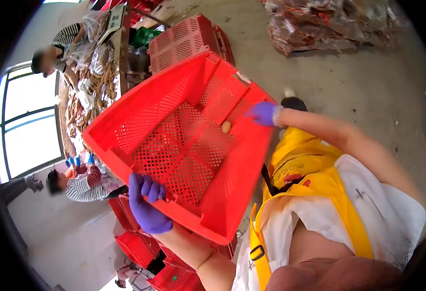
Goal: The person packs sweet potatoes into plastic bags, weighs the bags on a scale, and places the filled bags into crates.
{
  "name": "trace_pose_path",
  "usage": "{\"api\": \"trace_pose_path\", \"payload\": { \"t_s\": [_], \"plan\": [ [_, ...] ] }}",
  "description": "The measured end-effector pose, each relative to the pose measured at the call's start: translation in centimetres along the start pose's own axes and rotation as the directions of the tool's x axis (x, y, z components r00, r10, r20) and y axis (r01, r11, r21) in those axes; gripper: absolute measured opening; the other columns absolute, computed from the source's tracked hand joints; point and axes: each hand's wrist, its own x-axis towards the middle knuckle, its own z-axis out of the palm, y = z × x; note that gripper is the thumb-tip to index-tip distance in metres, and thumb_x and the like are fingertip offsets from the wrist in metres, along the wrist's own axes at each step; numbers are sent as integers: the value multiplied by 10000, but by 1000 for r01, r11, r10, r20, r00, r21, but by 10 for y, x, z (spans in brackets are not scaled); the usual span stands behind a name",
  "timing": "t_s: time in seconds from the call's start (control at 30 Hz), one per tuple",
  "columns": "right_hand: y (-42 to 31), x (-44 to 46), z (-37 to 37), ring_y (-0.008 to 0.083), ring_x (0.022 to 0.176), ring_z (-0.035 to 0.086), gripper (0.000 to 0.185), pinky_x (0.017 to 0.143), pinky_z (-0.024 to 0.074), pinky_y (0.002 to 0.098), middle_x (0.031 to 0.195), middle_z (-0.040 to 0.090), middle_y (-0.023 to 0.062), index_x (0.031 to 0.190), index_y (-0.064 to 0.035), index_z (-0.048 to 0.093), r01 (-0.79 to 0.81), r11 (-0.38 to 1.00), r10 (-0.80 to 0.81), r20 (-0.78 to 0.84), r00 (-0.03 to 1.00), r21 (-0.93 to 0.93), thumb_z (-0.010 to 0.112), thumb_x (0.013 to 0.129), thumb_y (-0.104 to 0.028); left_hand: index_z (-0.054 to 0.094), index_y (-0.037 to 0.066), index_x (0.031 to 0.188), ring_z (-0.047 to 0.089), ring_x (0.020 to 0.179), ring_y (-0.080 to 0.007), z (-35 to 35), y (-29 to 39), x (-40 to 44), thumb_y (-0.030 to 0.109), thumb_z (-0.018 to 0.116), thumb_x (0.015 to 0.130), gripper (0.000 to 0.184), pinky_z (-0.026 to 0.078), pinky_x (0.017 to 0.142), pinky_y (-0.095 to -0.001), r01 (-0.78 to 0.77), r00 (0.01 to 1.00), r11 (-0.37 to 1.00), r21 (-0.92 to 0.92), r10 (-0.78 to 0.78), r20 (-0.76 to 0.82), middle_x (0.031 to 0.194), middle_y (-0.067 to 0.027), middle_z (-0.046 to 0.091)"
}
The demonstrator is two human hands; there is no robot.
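My left hand (149, 206), in a purple glove, is closed around the near rim of a red plastic crate (232, 194) with perforated walls and floor. The crate is tilted, with its inside facing me. One small, brown, egg-shaped piece (226, 127) lies inside it; I cannot make out what it is. My right hand (263, 114), also purple-gloved and slightly blurred, is over the crate's right side, close to that piece but apart from it. Its fingers look stretched out, with nothing visible in them.
Stacked red crates (183, 41) stand behind, and more red crates (137, 247) lie at lower left. A long table (120, 72) carries heaps of brown pieces and plastic bags. Two people in striped sleeves stand along it. A plastic-wrapped pile (319, 26) sits on the concrete floor (368, 92).
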Motion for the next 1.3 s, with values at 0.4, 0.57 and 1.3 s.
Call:
{"api": "trace_pose_path", "payload": {
  "t_s": [0.4,0.57,1.3],
  "plan": [
    [30,243,-55,291,882,651,220,768,508,414,991,653,133,913,-39,667,278,830,-85,383,920,-484,524,834,-187,315,151,762,235,381,-43,182,93,65,304,349,1010,293,239,405,-238,-218,914,966,142,253,-318,562,66,262],
    [67,320,-110,300,858,636,195,694,519,423,1011,648,123,915,-55,669,245,956,-118,552,826,-162,583,807,-192,312,154,747,225,373,-31,178,106,107,286,359,1007,295,202,382,-214,-293,883,954,68,297,-363,530,72,232],
    [265,551,-379,268,1069,582,404,833,503,412,1186,571,150,1278,-77,469,-592,-64,-228,566,792,803,464,933,-288,455,103,765,313,508,-90,94,109,425,287,432,986,289,315,554,-254,-644,736,714,-276,480,-477,593,32,308]
  ]
}}
